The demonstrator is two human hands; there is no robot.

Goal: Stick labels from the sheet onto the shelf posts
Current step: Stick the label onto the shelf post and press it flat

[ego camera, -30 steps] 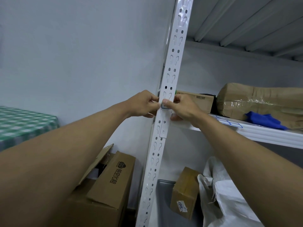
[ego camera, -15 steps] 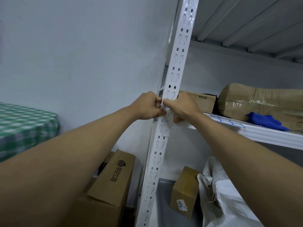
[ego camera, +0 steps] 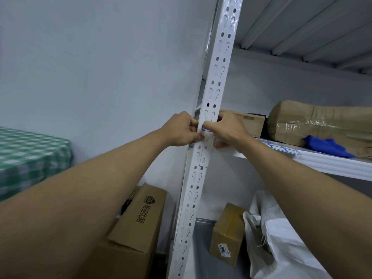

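Note:
A white perforated shelf post (ego camera: 216, 73) runs up the middle of the view. A small white label with a blue border (ego camera: 206, 131) lies across its front face at shelf height. My left hand (ego camera: 180, 129) pinches the label's left edge against the post. My right hand (ego camera: 226, 128) presses the label's right side with thumb and fingers wrapped round the post. Most of the label is hidden under my fingers. The label sheet (ego camera: 278, 147), with blue-bordered labels, lies flat on the white shelf (ego camera: 322, 164) to the right.
On the shelf sit a cardboard box (ego camera: 249, 121), a taped brown parcel (ego camera: 322, 121) and a blue cloth (ego camera: 328, 147). Below are a small box marked 3007 (ego camera: 227, 236), a white woven sack (ego camera: 275, 238) and a large printed carton (ego camera: 138, 222). A green checked cloth (ego camera: 26, 156) lies at left.
Both hands have stayed on the label at the post; the fingers shifted slightly as they press it. The view tilted a little, so the post leans more to the right.

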